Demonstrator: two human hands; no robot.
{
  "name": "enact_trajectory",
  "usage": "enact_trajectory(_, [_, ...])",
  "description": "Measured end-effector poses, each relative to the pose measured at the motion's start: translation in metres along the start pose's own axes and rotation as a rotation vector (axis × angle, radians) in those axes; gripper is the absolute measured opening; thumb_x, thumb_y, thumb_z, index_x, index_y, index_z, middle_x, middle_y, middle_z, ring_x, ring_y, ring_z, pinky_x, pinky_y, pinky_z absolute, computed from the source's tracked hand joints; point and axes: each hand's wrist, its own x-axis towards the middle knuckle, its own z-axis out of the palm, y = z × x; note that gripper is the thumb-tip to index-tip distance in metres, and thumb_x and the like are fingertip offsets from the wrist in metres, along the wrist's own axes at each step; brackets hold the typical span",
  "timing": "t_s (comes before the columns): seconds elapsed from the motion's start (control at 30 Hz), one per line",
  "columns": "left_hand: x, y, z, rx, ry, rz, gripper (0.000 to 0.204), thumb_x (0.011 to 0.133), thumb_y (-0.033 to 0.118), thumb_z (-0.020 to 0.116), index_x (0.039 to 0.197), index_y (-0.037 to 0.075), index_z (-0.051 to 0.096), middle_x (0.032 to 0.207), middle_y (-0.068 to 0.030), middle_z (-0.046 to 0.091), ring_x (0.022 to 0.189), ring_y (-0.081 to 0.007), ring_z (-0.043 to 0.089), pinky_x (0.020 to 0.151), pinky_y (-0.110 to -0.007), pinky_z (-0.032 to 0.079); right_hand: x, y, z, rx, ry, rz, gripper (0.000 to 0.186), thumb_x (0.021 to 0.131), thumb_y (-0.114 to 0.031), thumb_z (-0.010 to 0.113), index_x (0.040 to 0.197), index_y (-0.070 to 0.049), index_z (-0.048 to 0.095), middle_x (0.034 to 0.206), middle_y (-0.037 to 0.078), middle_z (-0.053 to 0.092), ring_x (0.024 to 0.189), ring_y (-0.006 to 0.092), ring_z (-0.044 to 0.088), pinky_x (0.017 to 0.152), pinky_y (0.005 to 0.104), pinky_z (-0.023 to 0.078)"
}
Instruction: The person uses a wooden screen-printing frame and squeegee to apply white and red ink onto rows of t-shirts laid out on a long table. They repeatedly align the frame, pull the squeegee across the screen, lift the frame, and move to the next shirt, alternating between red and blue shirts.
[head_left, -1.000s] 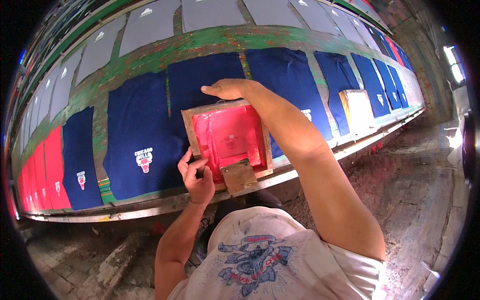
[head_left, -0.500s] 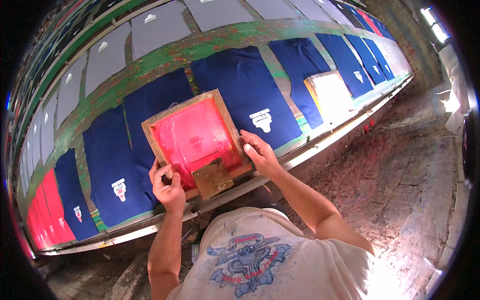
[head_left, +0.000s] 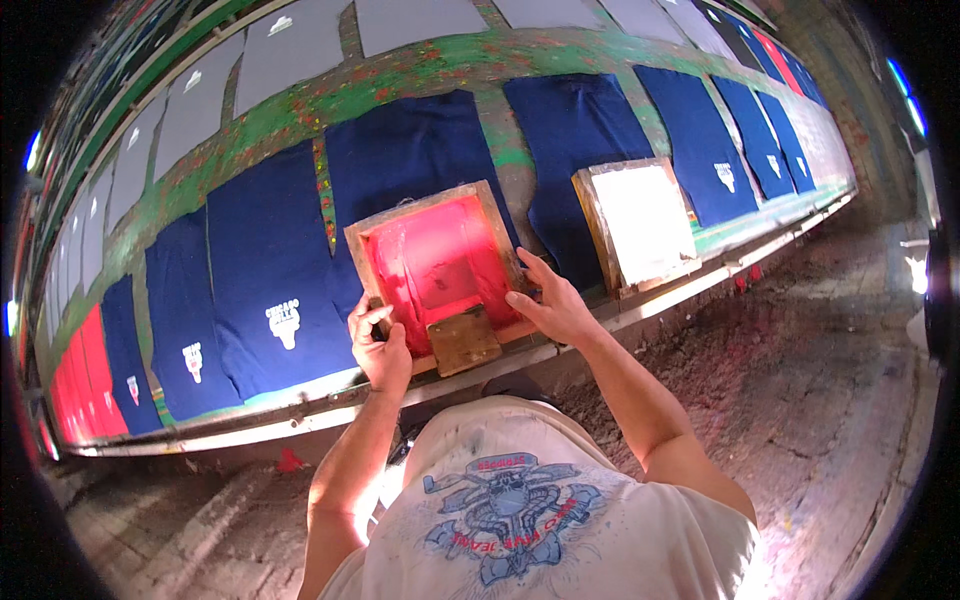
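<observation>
A wooden-framed printing screen with wet red ink on its mesh is held between my hands. My left hand grips its lower left corner, thumb and fingers bent round the wood. On the right side rail, my right hand has its thumb and fingers closed. A brown squeegee leans inside against the near rail. Below the screen lies a navy fabric piece, its lower part covered. Whether the screen touches the cloth, I cannot tell.
Another wooden-framed screen, bright white, rests to the right on a navy piece. Left is a navy piece with a white print. Grey pieces line the far side of the long green table; red ones lie far left.
The red screen, held in both hands, has moved right along the table, onto the neighbouring navy piece. The white print on the piece to its left now shows. My view has shifted too.
</observation>
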Motion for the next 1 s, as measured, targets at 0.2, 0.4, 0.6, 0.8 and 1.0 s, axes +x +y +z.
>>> enact_trajectory(0.2, [-0.012,0.000,0.014,-0.003,0.051,-0.118,0.037,0.083,-0.016,0.070,0.108,0.009,0.078,0.155,-0.0202,0.065,0.127,-0.0218,0.068,0.105,-0.034,0.054,-0.001,0.018,-0.016,0.036,-0.085,0.039,0.094,0.103,-0.049,0.080,0.175,-0.005,0.038,0.161,0.031,0.061,0.149,0.0431,0.062,0.120,0.0498,0.051])
enact_trajectory(0.4, [-0.012,-0.005,0.014,-0.063,0.046,-0.077,0.034,0.082,-0.016,0.070,0.106,0.007,0.079,0.158,-0.0238,0.063,0.122,-0.0200,0.069,0.102,-0.032,0.055,0.003,0.031,-0.017,0.090,-0.121,0.012,0.095,0.104,-0.052,0.078,0.175,-0.005,0.038,0.163,0.030,0.060,0.150,0.0409,0.062,0.122,0.0486,0.051])
enact_trajectory(0.6, [-0.009,-0.014,0.012,-0.011,0.035,-0.084,0.029,0.082,-0.013,0.072,0.103,0.006,0.080,0.155,-0.0272,0.065,0.132,-0.0260,0.068,0.114,-0.039,0.051,0.003,0.035,-0.020,0.120,-0.137,-0.004,0.088,0.105,-0.042,0.079,0.174,-0.005,0.041,0.163,0.028,0.061,0.149,0.0407,0.062,0.120,0.0494,0.051])
enact_trajectory(0.8, [-0.011,-0.014,0.012,-0.049,0.018,-0.131,0.027,0.083,-0.012,0.071,0.102,0.005,0.080,0.152,-0.0267,0.067,0.141,-0.0297,0.064,0.118,-0.040,0.048,-0.006,0.015,-0.012,-0.164,0.139,-0.299,0.067,0.102,-0.021,0.080,0.161,-0.005,0.055,0.148,0.025,0.070,0.135,0.0445,0.067,0.115,0.0512,0.053])
enact_trajectory(1.0, [-0.010,-0.014,0.011,-0.134,0.000,-0.098,0.026,0.083,-0.012,0.070,0.101,0.004,0.080,0.154,-0.0275,0.066,0.140,-0.0311,0.065,0.121,-0.042,0.047,-0.023,-0.007,0.002,-0.194,-0.066,-0.708,0.050,0.093,-0.014,0.086,0.141,-0.009,0.073,0.138,0.015,0.074,0.129,0.0390,0.068,0.112,0.0520,0.054])
